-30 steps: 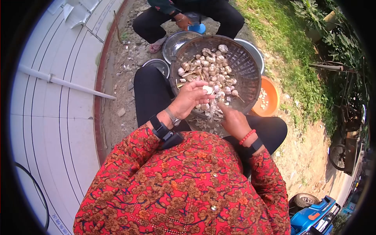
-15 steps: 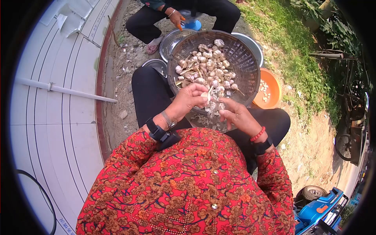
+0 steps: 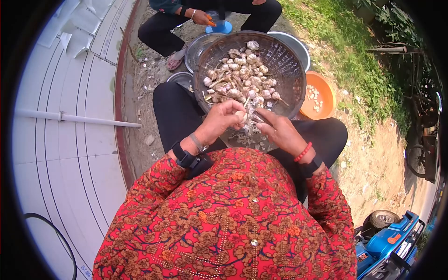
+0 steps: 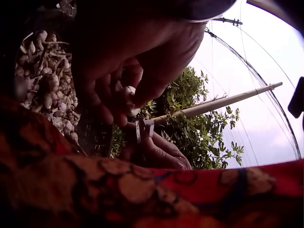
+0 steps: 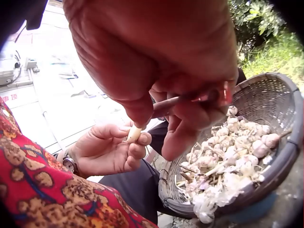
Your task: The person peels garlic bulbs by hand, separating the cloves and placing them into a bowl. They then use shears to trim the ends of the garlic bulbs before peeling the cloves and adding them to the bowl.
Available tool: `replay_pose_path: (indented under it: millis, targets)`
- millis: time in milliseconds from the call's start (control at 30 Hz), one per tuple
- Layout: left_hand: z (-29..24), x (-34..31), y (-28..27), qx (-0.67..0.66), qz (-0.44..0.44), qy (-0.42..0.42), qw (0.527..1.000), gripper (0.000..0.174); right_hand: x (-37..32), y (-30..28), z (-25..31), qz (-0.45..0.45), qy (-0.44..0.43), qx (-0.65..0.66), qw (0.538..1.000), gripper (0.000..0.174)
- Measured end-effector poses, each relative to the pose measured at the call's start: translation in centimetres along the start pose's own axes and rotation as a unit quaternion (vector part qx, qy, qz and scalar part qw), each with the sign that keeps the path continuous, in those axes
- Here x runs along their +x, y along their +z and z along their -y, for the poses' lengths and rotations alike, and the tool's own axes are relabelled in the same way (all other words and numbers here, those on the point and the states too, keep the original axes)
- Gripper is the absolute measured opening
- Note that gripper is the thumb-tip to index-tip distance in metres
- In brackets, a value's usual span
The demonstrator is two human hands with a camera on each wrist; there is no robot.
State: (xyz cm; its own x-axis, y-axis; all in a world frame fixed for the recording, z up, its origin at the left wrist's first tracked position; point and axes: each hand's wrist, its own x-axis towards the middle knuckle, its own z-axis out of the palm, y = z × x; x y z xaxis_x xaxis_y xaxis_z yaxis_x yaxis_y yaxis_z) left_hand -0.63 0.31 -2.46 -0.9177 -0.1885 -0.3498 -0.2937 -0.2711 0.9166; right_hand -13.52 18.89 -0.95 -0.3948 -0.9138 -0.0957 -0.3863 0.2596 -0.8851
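Note:
Over the near edge of the wicker basket [image 3: 295, 88], my left hand [image 3: 215, 122] pinches a pale garlic clove [image 5: 134, 134] between thumb and fingers. Close beside it, my right hand [image 3: 283, 134] grips a small knife [image 5: 166, 105], its metal blade pointing toward the clove. Part of the knife is hidden inside the curled fingers. Whole garlic bulbs [image 3: 242, 74] and loose stalks fill the middle of the basket. Papery garlic skins [image 5: 223, 192] lie at its near side.
An orange basin [image 3: 326, 100] with peeled cloves stands right of the basket. Metal basins [image 3: 193, 51] sit behind and left of it. Another person's hand [image 3: 203, 17] is over a blue container [image 3: 221, 28] at the far side. A white wall [image 3: 70, 154] runs along the left.
My right hand has come in from the right, bringing the knife up to the clove. The left fingers have curled more tightly round the clove. The other person's hand has lifted slightly.

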Motion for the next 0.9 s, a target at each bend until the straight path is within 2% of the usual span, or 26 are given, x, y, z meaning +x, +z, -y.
replay_pose_path:
  millis: [33, 133, 233, 300, 400, 500, 600, 700, 900]
  targets:
    - [0.0, 0.0, 0.0, 0.002, 0.006, 0.011, 1.0, 0.016, -0.1, -0.1, 0.3, 0.005, -0.007, 0.023, 1.0, 0.036]
    - [0.2, -0.2, 0.2, 0.005, 0.027, 0.04, 0.999, 0.016, -0.3, -0.5, 0.7, 0.063, 0.062, 0.119, 0.989, 0.033]
    - [0.6, -0.3, 0.2, 0.01, 0.051, 0.065, 0.997, 0.016, -0.3, -0.2, -0.6, 0.075, 0.057, 0.194, 0.976, 0.031]
    - [0.9, -0.4, 0.2, 0.027, 0.069, 0.088, 0.993, 0.015, -0.2, -0.4, -1.5, 0.104, 0.049, 0.205, 0.972, 0.029]
    - [0.3, -0.8, 0.5, 0.11, 0.079, 0.079, 0.988, 0.013, -0.3, -0.6, -1.5, 0.132, 0.043, 0.214, 0.967, 0.027]
    - [-0.6, -1.2, 0.8, 0.214, 0.088, 0.119, 0.966, 0.011, -0.5, -1.0, -1.1, 0.154, 0.056, 0.209, 0.964, 0.025]
    - [-0.4, -1.1, 0.9, 0.21, 0.113, 0.144, 0.961, 0.01, -0.5, -1.3, -0.8, 0.176, 0.051, 0.197, 0.963, 0.024]
    - [-1.1, -1.2, 1.2, 0.299, 0.116, 0.181, 0.93, 0.011, -0.6, -1.5, -0.7, 0.194, 0.054, 0.191, 0.961, 0.023]
    - [-1.2, -0.9, 1.5, 0.353, 0.116, 0.225, 0.901, 0.014, -0.5, -1.7, -0.6, 0.208, 0.065, 0.187, 0.958, 0.022]
